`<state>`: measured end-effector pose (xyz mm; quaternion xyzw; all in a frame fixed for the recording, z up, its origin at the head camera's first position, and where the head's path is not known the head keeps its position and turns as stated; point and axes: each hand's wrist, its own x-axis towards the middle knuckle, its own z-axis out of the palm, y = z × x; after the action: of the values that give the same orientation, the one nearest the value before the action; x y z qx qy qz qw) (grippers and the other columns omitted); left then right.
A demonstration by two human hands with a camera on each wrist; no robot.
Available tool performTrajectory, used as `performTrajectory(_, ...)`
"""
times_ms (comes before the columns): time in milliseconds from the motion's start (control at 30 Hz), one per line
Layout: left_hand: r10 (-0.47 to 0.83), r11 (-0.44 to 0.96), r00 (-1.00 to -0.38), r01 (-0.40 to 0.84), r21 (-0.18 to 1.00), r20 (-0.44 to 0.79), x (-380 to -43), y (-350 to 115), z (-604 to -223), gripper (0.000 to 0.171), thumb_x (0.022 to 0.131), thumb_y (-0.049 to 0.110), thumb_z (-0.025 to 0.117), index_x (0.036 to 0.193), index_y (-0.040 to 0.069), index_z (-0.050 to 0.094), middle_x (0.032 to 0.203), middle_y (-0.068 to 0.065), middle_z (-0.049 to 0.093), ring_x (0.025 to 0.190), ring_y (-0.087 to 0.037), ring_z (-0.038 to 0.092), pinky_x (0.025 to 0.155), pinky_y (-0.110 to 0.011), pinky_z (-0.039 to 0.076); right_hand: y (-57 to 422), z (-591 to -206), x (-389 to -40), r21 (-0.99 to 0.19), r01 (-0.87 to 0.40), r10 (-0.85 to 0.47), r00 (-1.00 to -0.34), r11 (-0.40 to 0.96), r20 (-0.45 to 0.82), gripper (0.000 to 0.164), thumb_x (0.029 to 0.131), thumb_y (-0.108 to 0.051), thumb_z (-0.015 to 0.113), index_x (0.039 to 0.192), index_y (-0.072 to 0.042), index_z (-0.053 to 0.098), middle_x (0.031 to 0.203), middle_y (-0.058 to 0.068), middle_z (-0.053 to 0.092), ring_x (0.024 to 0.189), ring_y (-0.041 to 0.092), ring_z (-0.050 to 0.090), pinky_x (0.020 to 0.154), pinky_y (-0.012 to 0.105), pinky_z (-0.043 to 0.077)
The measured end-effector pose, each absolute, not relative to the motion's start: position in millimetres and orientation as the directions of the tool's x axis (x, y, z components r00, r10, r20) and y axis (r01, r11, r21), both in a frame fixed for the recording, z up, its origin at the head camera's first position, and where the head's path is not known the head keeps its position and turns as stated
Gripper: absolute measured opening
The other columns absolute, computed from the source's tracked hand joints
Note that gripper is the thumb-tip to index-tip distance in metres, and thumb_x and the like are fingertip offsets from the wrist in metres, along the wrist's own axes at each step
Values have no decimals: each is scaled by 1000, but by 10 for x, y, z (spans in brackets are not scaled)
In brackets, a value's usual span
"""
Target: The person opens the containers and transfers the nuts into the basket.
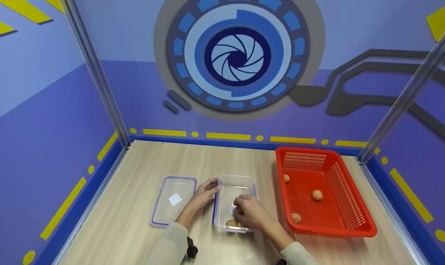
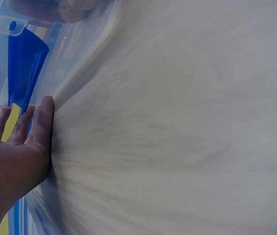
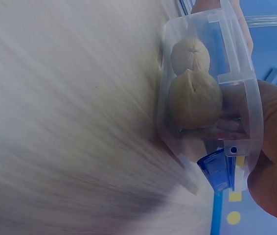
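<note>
A clear plastic storage box [image 1: 226, 195] with a blue-edged rim stands uncovered on the table. My left hand [image 1: 205, 193] touches its left side, fingers mostly straight in the left wrist view. Down inside the box, my right hand [image 1: 253, 211] has curled fingers round what looks like a walnut, mostly hidden by them. Walnuts [image 3: 196, 99] lie against the box's near end wall. To the left lies the box's lid [image 1: 171, 209], flat, with a white square label. A blue latch [image 3: 219, 169] hangs outward from the box's side.
A red plastic basket [image 1: 368, 232] stands right of the box, near the right forearm, with three walnuts [image 1: 317, 195] spread inside. Printed panels [image 1: 141, 88] enclose the table [image 1: 115, 221] at the back and both sides, with metal posts at the corners.
</note>
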<state>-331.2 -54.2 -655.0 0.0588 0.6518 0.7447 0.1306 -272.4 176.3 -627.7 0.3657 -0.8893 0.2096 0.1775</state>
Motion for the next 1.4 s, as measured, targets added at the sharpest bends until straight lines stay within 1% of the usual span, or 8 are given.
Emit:
performTrajectory(167, 272, -133, -959, -115, 984, -75, -3314, -538, -6548, 52, 104, 13, 66, 151, -3, 49, 152, -27, 53, 134, -40, 56, 103, -47, 56, 1769, -6286, -2723, -249, -724, -565, -668, 643, 484, 23, 74, -2, 87, 91, -4, 72, 81, 3, 64, 72, 13, 59, 64, 33, 56)
performTrajectory(367, 259, -112, -963, -103, 988, -71, -3311, -562, -6568, 51, 104, 13, 67, 151, -3, 51, 153, -26, 54, 131, -27, 59, 102, -41, 55, 1759, -6315, -2726, -270, -719, -556, -676, 640, 483, 25, 77, -3, 87, 98, -2, 73, 87, 4, 65, 77, 15, 61, 69, 36, 57)
performTrajectory(567, 264, -133, -961, -117, 984, -79, -3310, -582, -6566, 52, 105, 13, 66, 151, -4, 49, 152, -28, 53, 132, -34, 58, 103, -45, 56, 1747, -6335, -2738, -277, -721, -557, -677, 636, 482, 26, 80, -2, 86, 101, -2, 72, 90, 5, 65, 79, 15, 61, 71, 36, 58)
performTrajectory(767, 278, -137, -958, -114, 984, -72, -3311, -571, -6565, 53, 105, 14, 66, 152, -3, 49, 153, -27, 52, 132, -34, 58, 103, -47, 55, 1762, -6332, -2725, -288, -707, -543, -690, 646, 479, 24, 82, -5, 86, 102, -2, 73, 90, 4, 66, 80, 16, 61, 72, 37, 58)
performTrajectory(900, 283, -162, -956, -124, 979, -74, -3308, -556, -6572, 54, 106, 12, 65, 154, -3, 46, 155, -28, 50, 136, -39, 55, 104, -49, 55, 1770, -6327, -2714, -305, -694, -533, -706, 653, 465, 24, 83, -7, 86, 103, -2, 73, 91, 4, 66, 81, 16, 61, 73, 37, 58)
performTrajectory(1100, 256, -150, -964, -114, 982, -73, -3339, -536, -6545, 51, 105, 11, 65, 152, -4, 49, 152, -28, 53, 134, -42, 56, 101, -45, 57, 1775, -6295, -2734, -315, -688, -528, -713, 654, 461, 23, 86, -7, 84, 105, -2, 73, 94, 4, 67, 83, 16, 62, 75, 37, 59)
performTrajectory(1333, 263, -120, -963, -96, 988, -62, -3335, -542, -6541, 54, 106, 12, 64, 153, -6, 46, 153, -29, 51, 133, -36, 58, 105, -48, 54, 1776, -6293, -2729, -364, -669, -502, -735, 648, 455, 18, 89, -7, 83, 103, -5, 72, 93, 2, 66, 82, 14, 60, 73, 33, 57)
performTrajectory(1400, 265, -113, -962, -91, 989, -58, -3324, -542, -6549, 54, 106, 13, 64, 153, -6, 45, 153, -29, 52, 133, -38, 58, 105, -49, 54, 1782, -6300, -2720, -363, -673, -504, -730, 644, 461, 18, 90, -7, 83, 104, -5, 72, 94, 2, 66, 84, 14, 61, 74, 34, 58)
